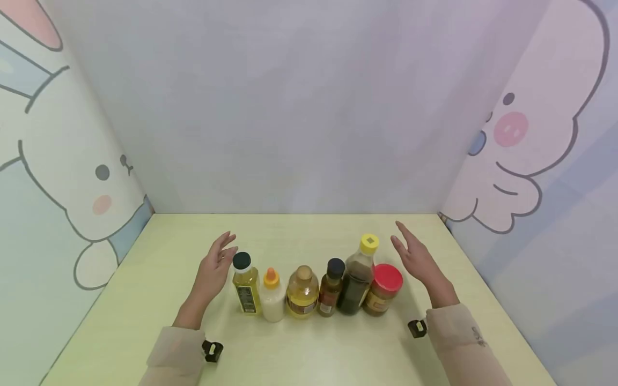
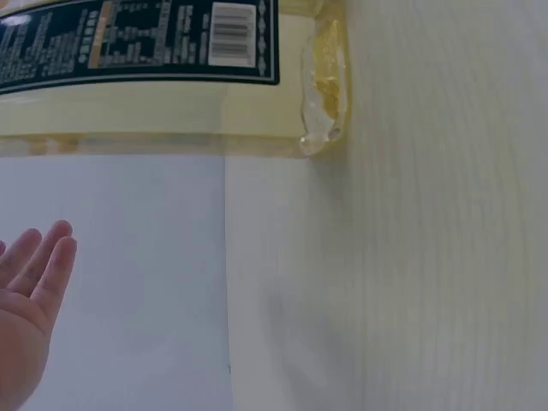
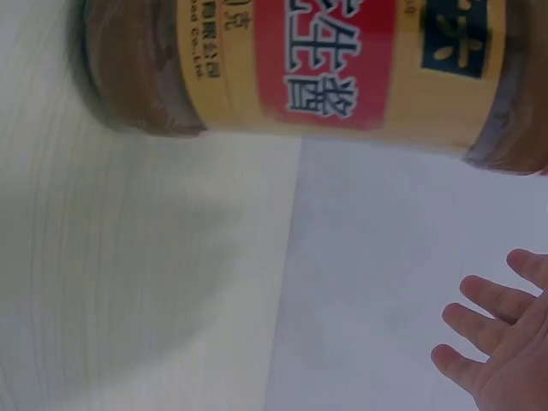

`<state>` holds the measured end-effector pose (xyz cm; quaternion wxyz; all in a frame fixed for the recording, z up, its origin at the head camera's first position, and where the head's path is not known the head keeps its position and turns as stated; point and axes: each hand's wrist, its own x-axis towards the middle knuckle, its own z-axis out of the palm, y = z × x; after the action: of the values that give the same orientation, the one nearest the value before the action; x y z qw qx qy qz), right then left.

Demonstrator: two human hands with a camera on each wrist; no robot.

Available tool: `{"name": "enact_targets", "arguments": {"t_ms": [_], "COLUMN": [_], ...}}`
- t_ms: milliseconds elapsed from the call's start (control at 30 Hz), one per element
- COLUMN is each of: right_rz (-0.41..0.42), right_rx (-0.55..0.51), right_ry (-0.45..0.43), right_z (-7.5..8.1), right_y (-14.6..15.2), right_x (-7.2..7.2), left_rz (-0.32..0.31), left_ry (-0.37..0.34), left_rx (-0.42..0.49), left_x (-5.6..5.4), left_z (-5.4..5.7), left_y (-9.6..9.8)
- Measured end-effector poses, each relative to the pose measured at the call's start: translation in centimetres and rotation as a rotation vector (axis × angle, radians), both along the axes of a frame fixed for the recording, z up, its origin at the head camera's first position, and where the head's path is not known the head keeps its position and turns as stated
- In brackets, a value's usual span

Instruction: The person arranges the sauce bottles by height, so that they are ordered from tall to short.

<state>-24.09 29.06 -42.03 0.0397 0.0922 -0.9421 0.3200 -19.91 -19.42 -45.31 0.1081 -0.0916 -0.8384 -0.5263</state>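
Observation:
A row of bottles and a jar stands upright between my two hands on the table. My left hand (image 1: 215, 268) is beside the dark-capped oil bottle (image 1: 248, 289) at the row's left end, fingers extended, gripping nothing. To the right of that bottle come a white squeeze bottle (image 1: 273, 301) with an orange nozzle, a round yellow-oil bottle (image 1: 302, 292), a small black-capped bottle (image 1: 330, 292) and a tall yellow-capped bottle of dark liquid (image 1: 356, 281). A red-lidded peanut butter jar (image 1: 382, 292) ends the row. My right hand (image 1: 419, 260) hovers to its right, fingers spread and holding nothing.
The pale wooden table (image 1: 299, 359) carries the row near its middle. A grey-white panel (image 1: 289, 107) rises behind the table's back edge. Side panels with cartoon animals, a rabbit (image 1: 72, 177) on the left and a pink-nosed figure (image 1: 541, 69) on the right, flank it.

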Motion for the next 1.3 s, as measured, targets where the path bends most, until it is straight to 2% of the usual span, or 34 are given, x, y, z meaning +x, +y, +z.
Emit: {"name": "enact_targets", "arguments": {"t_ms": [167,267,500,733,900,1133,1300], "right_rz": [0.011,0.019,0.043,0.104,0.150,0.214,0.267], "right_rx": [-0.056,-0.087,-0.181,-0.275,-0.335,-0.421,-0.467], "right_ry": [0.044,0.039,0.045,0.067,0.085,0.076,0.092], "right_z": [1.1,1.5,2.2,3.5,4.1,4.2,4.2], "right_y": [-0.7,-1.1,-2.1,-3.2,-3.9,-5.1,-6.0], "right_x": [0.7,1.1,2.2,3.6,4.4,5.2,5.7], "left_rz": [-0.005,-0.018,-0.100,-0.148,-0.155,-0.165,-0.203], "left_ry": [0.066,0.075,0.117,0.192,0.238,0.222,0.215], "left_rx": [0.048,0.069,0.158,0.209,0.230,0.247,0.279], "left_x": [0.5,0.9,2.3,3.3,3.7,4.2,4.2], "left_z": [0.4,0.7,1.5,1.6,1.3,0.9,0.9], "left_y": [0.2,0.3,1.0,1.6,1.9,2.1,2.3]}}
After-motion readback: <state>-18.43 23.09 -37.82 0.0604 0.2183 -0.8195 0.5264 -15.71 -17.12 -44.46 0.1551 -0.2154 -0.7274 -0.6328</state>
